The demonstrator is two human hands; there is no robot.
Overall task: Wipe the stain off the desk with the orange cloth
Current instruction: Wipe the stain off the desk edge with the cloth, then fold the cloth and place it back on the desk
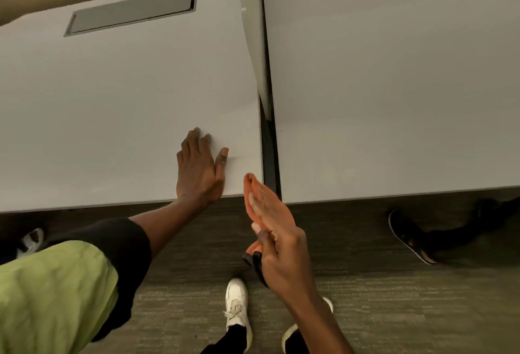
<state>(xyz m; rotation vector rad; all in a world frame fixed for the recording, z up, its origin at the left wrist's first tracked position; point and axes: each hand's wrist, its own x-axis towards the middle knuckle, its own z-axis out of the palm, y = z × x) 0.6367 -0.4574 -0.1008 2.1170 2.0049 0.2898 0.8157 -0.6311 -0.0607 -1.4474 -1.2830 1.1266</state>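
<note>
- Currently, your green sleeve (53, 291) fills the 8 o'clock corner, with a black cuff (123, 243) above it.
- Your left hand (198, 169) lies palm-down on the white desk (118, 100) just short of its near edge, at about 6 o'clock of the desktop; fingers loosely spread, thumb apart, gripping nothing.
- A grey cable hatch (132, 11) sits at 11 o'clock on that desk.
- No stain can be made out on the surface.
- Your right hand (277, 236) is off the desk, palm up, at 5 o'clock of the left hand; the orange cloth (254, 198) lies over its fingers, the thumb pressing it down.
- The cloth's far tip overlaps the desk's near right corner; contact cannot be told.
- A divider panel (254, 29) separates a second desk (394, 86) at 2 o'clock.
- A black shoe (408, 234) rests at 4 o'clock.
</note>
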